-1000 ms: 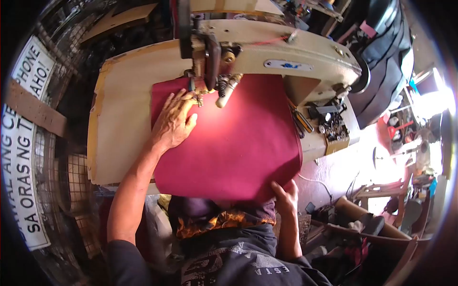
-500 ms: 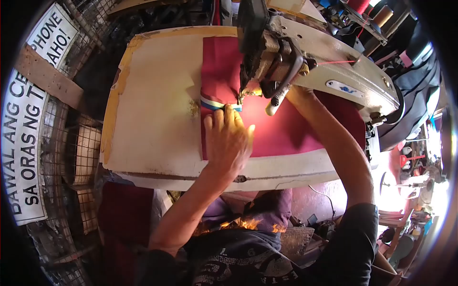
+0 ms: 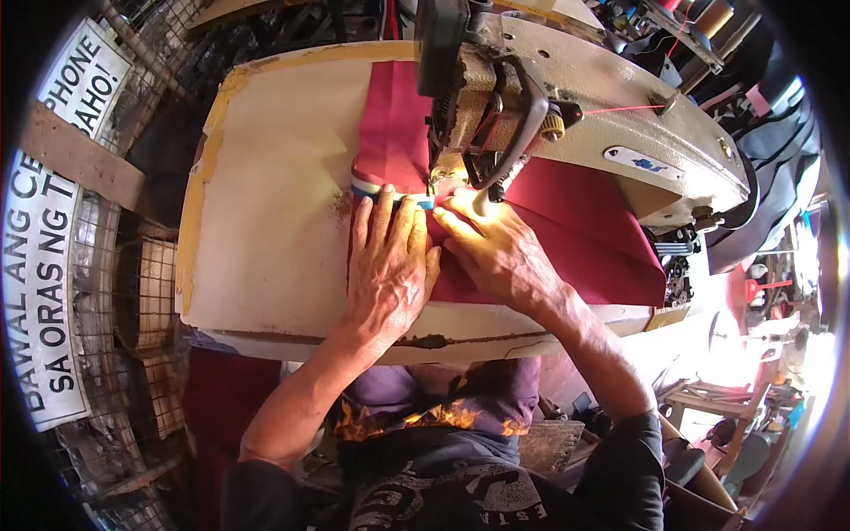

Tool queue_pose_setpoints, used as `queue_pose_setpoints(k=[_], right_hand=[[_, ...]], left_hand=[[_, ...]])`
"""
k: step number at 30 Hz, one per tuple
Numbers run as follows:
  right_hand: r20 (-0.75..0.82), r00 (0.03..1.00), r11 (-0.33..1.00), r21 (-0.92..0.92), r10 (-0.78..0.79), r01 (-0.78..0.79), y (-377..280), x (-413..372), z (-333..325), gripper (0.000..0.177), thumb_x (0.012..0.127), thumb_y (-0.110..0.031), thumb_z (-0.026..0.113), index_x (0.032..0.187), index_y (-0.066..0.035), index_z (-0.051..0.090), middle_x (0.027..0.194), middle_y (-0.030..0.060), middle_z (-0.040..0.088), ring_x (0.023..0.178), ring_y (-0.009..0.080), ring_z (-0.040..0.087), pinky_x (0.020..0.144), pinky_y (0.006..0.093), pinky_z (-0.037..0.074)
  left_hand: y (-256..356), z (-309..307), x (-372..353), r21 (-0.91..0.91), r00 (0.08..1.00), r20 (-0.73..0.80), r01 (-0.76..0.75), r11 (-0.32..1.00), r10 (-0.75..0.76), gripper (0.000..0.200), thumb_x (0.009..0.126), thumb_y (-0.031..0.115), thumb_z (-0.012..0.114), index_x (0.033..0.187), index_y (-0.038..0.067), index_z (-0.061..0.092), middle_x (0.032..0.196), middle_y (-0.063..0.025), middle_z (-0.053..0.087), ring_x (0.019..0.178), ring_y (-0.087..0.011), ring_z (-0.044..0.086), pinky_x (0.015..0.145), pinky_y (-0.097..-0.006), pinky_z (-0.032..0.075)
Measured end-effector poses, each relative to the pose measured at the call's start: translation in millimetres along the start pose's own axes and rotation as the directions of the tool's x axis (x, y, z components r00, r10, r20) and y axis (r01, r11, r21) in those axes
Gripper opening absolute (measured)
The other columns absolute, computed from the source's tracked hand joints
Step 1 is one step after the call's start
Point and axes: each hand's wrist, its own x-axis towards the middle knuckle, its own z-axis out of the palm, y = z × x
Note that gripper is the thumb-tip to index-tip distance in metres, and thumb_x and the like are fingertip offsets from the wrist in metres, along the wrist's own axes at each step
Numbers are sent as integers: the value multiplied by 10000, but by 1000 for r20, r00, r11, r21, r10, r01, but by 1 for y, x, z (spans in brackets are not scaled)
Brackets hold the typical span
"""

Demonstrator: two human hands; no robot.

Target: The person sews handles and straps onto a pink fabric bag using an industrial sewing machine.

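Note:
A maroon fabric piece (image 3: 394, 115) lies under the head of a sewing machine (image 3: 567, 97). A striped ribbon (image 3: 414, 200) in white and blue runs across the fabric just in front of the presser foot (image 3: 432, 184). My left hand (image 3: 390, 261) rests on the fabric, its fingertips on the ribbon and its fingers stretched out. My right hand (image 3: 496, 248) lies flat on the fabric at the right of the ribbon's end, fingers extended close to the presser foot. Part of its fingers sits behind the machine's lever and lamp glare.
The pale table (image 3: 266, 195) has a worn yellow edge and a chipped front rim. Thread spools (image 3: 711, 18) stand at the upper right, with red thread leading to the machine. A wire grille and lettered signs (image 3: 53, 265) stand at left.
My right hand has come from behind the machine arm to the front, beside the presser foot. The fabric's right part has shifted and spread. My left hand has moved slightly left and flattened.

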Motion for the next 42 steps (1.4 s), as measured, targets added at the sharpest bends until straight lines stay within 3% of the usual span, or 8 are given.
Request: queue_pose_setpoints(k=[7,12,17,27,34,38,40,42], right_hand=[[83,991,995,10,-103,103,21,2,-1,420,922,-225,659,1279,-10,604,1160,145,629,1078,320,611,946,446,475],[118,985,992,13,-128,127,27,3,-5,425,925,-216,653,1295,-14,598,1171,146,630,1082,320,606,953,450,465],[120,990,997,22,-76,74,22,0,-4,445,923,-202,655,1321,-15,589,1153,148,623,1073,319,599,950,455,458],[163,981,995,30,-103,99,28,9,-9,426,934,-209,657,1314,-25,599,1276,152,630,1165,325,594,1010,457,453],[255,967,997,-67,-19,37,38,6,-8,345,908,-270,706,1172,-53,656,1115,128,647,1066,317,609,1020,463,454],[163,987,999,25,16,-21,-9,-13,-84,435,812,-157,786,1216,-37,677,1203,152,662,1180,337,619,1028,479,488],[44,982,981,-68,186,-183,-6,-47,-133,518,759,-71,799,1258,-21,670,1282,155,651,1237,317,613,1043,452,497],[-318,853,819,-281,413,-501,26,-83,-198,356,912,-106,678,1260,-31,679,1279,104,675,1202,256,630,1034,378,488]], left_hand=[[8,6,-2,3,998,-31,61,998,-61,494,861,183,725,1276,-41,578,1324,-177,564,1313,-341,498,1125,-516,349],[-24,-7,17,72,994,-74,-80,994,85,379,835,147,735,1178,14,645,1198,-125,641,1209,-279,576,1145,-507,312],[-46,5,19,-106,966,-35,-258,960,255,412,827,90,725,1221,-7,655,1258,-132,645,1238,-302,573,1155,-476,382],[-48,-6,25,-123,961,53,-264,957,272,436,828,91,717,1247,-11,654,1306,-149,634,1269,-327,562,1137,-445,428],[-55,4,36,-139,967,12,-252,958,256,420,835,95,703,1237,-18,653,1308,-149,630,1256,-336,567,1126,-442,445],[-60,3,38,-186,961,11,-268,945,275,416,845,84,690,1249,-6,648,1310,-139,622,1242,-332,571,1123,-440,451],[-58,5,37,-158,963,-1,-266,951,270,407,850,89,693,1244,-2,644,1305,-135,619,1250,-334,563,1124,-440,448],[-58,6,36,-143,961,-6,-275,951,277,412,851,91,694,1249,-3,638,1312,-134,614,1257,-338,559,1126,-441,444]])
